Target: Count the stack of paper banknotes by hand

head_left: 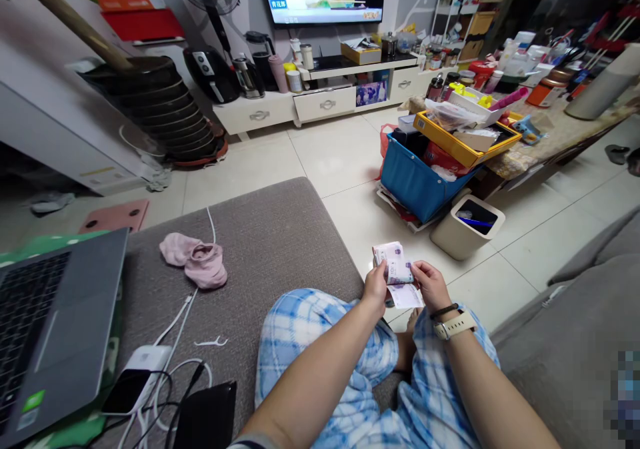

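A small stack of pale purple banknotes [399, 270] is held out above my knees. My left hand [376, 284] grips its left edge, thumb on top. On the other side, my right hand [431, 285] pinches the right edge between thumb and fingers. One note hangs lower than the others, between the two hands. The fingers under the notes are hidden. A pale watch [455, 326] and a dark bracelet are on my right wrist. Blue-and-white plaid trousers [310, 329] cover my legs below.
On the grey sofa seat [270, 236] lie pink socks [206, 260], cables, a power bank [145, 362], a dark flat case [207, 416] and an open laptop [60, 329]. Ahead stand a trash bin [467, 226], a blue storage box [420, 176] and a cluttered table [525, 119].
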Demonstrator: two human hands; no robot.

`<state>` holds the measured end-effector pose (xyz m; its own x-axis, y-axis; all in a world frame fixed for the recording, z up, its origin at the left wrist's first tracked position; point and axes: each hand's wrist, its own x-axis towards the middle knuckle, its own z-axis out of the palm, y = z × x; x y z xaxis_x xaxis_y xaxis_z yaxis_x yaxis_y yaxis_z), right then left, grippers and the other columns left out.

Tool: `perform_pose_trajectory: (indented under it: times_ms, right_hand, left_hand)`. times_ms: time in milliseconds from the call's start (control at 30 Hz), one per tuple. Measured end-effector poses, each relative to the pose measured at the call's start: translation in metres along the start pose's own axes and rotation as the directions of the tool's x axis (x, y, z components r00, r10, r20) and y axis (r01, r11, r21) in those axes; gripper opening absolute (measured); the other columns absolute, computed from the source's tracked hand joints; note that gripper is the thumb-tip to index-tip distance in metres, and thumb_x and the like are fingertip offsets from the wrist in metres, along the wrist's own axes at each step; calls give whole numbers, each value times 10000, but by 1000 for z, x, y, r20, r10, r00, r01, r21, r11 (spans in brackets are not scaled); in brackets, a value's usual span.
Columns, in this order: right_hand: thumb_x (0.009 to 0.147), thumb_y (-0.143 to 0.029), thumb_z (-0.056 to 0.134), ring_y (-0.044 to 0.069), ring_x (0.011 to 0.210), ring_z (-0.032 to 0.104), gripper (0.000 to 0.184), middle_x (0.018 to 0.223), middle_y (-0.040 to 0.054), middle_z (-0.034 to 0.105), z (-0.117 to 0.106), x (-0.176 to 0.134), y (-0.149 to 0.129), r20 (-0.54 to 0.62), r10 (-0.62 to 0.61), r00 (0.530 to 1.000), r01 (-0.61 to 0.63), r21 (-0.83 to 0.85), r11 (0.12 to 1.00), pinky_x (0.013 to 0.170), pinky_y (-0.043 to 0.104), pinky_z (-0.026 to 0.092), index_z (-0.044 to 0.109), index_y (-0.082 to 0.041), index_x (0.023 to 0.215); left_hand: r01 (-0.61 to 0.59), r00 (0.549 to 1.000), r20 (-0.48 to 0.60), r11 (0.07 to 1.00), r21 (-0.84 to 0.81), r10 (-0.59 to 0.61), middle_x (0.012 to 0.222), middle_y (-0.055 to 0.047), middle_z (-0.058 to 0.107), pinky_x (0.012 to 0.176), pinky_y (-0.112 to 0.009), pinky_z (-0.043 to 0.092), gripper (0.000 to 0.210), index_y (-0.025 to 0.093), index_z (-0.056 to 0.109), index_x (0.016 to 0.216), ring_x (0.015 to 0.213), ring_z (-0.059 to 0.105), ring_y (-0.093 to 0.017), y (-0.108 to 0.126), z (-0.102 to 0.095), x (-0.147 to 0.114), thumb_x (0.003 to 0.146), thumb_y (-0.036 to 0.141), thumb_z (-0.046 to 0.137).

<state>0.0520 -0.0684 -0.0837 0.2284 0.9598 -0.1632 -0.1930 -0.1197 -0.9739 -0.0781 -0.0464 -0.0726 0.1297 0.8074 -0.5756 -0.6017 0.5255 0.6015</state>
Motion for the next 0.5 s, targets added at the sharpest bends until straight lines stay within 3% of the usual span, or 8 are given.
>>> perform_pose_trajectory:
  times_ms: [233, 400, 500]
  right_hand:
    - [760, -617, 666, 104, 432, 372, 428, 485, -20, 547, 1, -3, -4, 57, 45, 997, -43, -39, 998, 449, 253, 269, 623, -191, 740]
    - [629, -596, 791, 102, 460, 377, 461, 490, -64, 472, 1, 0, -3, -122, -4, 992, -4, -68, 998, 468, 245, 287, 543, -213, 700]
    - [612, -627, 784, 107, 473, 378, 482, 514, -59, 478, 1, 2, -2, -133, -6, 991, -5, -79, 997, 474, 251, 298, 557, -212, 706]
  left_hand:
    - [-15, 1000, 27, 999, 41, 14, 780, -114, 735, 736, -370, 552, 244, 118, 688, 920, 724, 711, -250, 0, -2, -1, 789, 325, 687]
    - [-12, 1000, 13, 998, 68, 11, 787, -105, 737, 759, -374, 555, 206, 118, 690, 930, 717, 706, -232, -1, -3, 0, 750, 218, 688]
    - [-9, 1000, 8, 995, 98, 8, 769, -96, 732, 758, -375, 553, 177, 127, 694, 889, 711, 700, -228, -2, -3, 0, 718, 173, 688]
